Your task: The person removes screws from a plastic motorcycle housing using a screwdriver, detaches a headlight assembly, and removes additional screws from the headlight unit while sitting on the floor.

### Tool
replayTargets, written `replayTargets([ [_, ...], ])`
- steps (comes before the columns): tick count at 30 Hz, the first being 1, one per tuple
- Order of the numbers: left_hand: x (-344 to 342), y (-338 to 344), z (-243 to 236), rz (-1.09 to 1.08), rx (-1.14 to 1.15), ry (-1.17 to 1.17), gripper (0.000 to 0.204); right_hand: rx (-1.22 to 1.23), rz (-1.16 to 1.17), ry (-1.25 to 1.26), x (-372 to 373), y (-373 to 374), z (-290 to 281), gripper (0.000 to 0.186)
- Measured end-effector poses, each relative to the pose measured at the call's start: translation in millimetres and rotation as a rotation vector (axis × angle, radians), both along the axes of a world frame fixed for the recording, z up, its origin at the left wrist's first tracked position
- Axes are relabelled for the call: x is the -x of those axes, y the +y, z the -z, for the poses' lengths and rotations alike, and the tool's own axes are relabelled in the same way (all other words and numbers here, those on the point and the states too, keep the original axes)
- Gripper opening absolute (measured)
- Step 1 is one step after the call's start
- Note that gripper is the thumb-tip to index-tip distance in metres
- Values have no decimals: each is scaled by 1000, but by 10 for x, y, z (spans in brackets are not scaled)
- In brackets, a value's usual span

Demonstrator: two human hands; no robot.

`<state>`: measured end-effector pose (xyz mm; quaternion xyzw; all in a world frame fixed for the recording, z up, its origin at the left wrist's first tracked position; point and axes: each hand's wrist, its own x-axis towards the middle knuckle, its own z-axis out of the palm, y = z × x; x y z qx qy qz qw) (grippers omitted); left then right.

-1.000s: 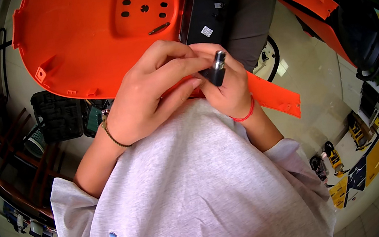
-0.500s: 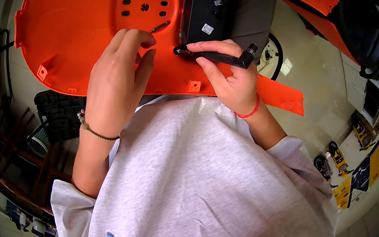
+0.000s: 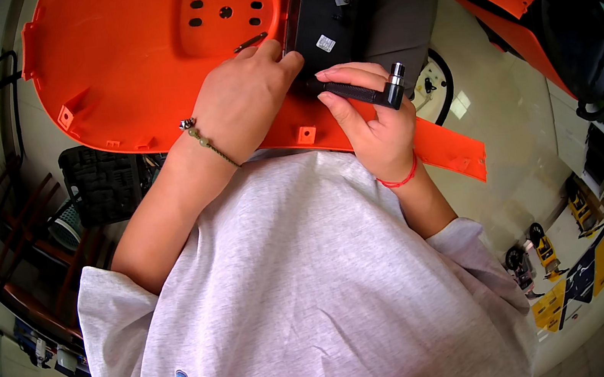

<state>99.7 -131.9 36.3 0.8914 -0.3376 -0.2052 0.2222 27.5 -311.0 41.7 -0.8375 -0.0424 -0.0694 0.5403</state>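
Note:
My right hand [image 3: 372,113] is closed around a black-handled tool [image 3: 362,90], whose bent outer end has a shiny silver band. The tool's inner end points toward my left hand and is hidden in shadow. My left hand [image 3: 245,88] is bent over the orange panel [image 3: 123,67], fingers curled close to a black box [image 3: 323,12] with a small white label. Its fingertips are out of sight, so I cannot make out what they hold. Just beyond the left knuckles, a slim dark piece [image 3: 250,42] lies on the panel.
An orange strip [image 3: 451,148] extends to the right below a dark grey part [image 3: 399,24]. On the left sits an open black tool case [image 3: 100,182] near a brown wooden chair [image 3: 33,249]. Black bulky parts [image 3: 574,34] stand at the far right.
My left hand has moved right, from the panel to beside the black box, and its fingers have curled in. The tool's bent end has turned upward in my right hand.

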Motion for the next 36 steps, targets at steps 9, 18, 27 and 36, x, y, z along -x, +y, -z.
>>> replayTargets([
  [9, -128, 56, -129, -336, 365, 360, 12, -231, 296, 116, 136, -388, -169, 18],
  [18, -230, 85, -168, -478, 559, 842, 13, 209, 137, 129, 272, -482, 12, 16],
  [27, -221, 113, -212, -491, 555, 934, 15, 259, 109, 70, 289, -519, -16, 19],
  [36, -217, 139, -168, -462, 615, 906, 17, 261, 86, 83, 270, -499, -59, 19],
])
